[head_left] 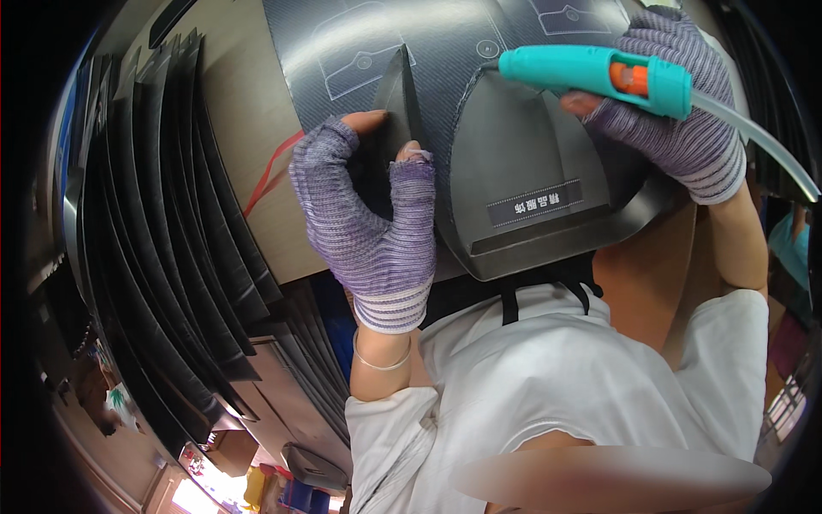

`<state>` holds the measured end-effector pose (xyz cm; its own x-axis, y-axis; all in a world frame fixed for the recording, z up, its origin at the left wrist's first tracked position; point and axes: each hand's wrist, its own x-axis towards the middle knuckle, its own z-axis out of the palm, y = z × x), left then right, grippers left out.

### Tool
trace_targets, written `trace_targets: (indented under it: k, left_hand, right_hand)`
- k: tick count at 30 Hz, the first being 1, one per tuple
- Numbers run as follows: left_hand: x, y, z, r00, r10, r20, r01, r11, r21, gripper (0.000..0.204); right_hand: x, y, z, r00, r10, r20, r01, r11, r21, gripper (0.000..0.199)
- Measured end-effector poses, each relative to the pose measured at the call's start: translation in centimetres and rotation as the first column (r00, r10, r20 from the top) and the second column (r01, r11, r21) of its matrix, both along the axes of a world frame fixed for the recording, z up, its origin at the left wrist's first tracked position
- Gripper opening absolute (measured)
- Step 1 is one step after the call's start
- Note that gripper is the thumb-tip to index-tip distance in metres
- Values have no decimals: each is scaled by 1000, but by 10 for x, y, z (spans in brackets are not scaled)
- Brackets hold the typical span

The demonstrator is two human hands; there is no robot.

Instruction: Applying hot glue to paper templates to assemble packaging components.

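Note:
My right hand (681, 107), in a purple striped fingerless glove, grips a teal glue gun (556, 68) with an orange part in its side and a translucent stick trailing from its rear. The dark nozzle is at the upper left edge of a dark grey moulded panel (514, 137), seemingly touching it. A rough seam runs along that edge, and a small label patch sits near the panel's lower end. My left hand (368, 214), gloved alike, pinches a dark pointed flap (402, 94) standing up left of the panel between thumb and fingers. The flap's lower part is hidden.
A shiny dark sheet with line drawings (342, 43) lies beneath the work on a pale table (244, 94). Several curved black panels (163, 214) stand in a row at the left. A red ribbon (272, 171) lies beside my left hand. Brown cardboard (642, 283) is at the right.

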<state>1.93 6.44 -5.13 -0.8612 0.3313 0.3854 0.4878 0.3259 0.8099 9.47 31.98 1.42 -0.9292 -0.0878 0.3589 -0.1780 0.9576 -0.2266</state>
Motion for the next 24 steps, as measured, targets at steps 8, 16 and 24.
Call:
trace_targets:
  k: [8, 16, 24]
  left_hand:
    - [-1, -4, 1, 999, 9, -32, -9, 1000, -11, 30]
    - [2, 1, 0, 998, 33, 51, -35, 998, 52, 33]
    - [2, -1, 1, 997, 26, 70, -30, 998, 52, 37]
  right_hand:
    - [-7, -6, 29, 989, -93, 117, 87, 994, 60, 44]
    - [3, 12, -1, 996, 82, 39, -82, 997, 14, 40]
    - [-2, 6, 13, 928, -224, 297, 328, 869, -371, 46]
